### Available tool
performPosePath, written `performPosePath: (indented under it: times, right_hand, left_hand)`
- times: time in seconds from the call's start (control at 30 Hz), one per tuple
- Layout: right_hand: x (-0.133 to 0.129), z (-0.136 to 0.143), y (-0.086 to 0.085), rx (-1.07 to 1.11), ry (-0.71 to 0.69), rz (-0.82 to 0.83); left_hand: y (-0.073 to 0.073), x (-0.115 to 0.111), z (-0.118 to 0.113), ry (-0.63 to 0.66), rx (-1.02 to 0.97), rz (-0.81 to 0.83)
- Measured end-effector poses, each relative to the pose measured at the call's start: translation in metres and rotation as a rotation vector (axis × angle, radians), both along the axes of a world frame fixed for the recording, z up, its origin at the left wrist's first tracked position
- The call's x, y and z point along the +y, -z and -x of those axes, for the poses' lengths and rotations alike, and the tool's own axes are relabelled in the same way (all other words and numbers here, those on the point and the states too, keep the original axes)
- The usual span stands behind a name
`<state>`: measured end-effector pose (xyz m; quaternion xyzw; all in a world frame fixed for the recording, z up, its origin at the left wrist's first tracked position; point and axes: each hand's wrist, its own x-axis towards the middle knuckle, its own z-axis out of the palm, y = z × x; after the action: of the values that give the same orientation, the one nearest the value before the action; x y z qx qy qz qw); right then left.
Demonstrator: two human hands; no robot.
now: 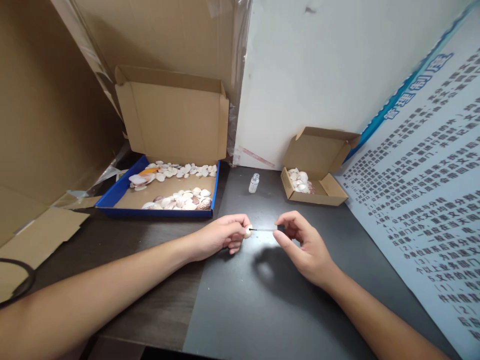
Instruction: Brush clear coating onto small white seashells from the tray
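Note:
My left hand (227,234) is closed, pinching a small pale shell (248,231) over the dark mat. A short dark tip shows at the shell's right edge, and a thin clear line (266,230) runs from it towards the right. My right hand (300,242) is at the other end of that line, its thumb and forefinger bent close together on it. The line is very fine, and its end at my right fingers is hard to make out. Behind my hands a small clear bottle (254,183) with a white label stands on the mat.
On the left, an open blue-edged box (161,212) holds several shells and something orange. An open small brown box (318,199) at the back right holds more shells. Cardboard (41,240) lies at the far left, and a printed panel (423,165) borders the right.

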<state>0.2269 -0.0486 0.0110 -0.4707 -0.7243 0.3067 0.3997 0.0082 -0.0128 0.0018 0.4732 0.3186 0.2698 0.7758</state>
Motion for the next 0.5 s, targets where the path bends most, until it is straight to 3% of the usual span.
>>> performPosePath:
  times: [0.5]
  right_hand:
    - [-0.0006, 0.0009, 0.0001, 0.001, -0.009, 0.007]
  left_hand:
    - [-0.0029, -0.0009, -0.0009, -0.010, 0.006, 0.000]
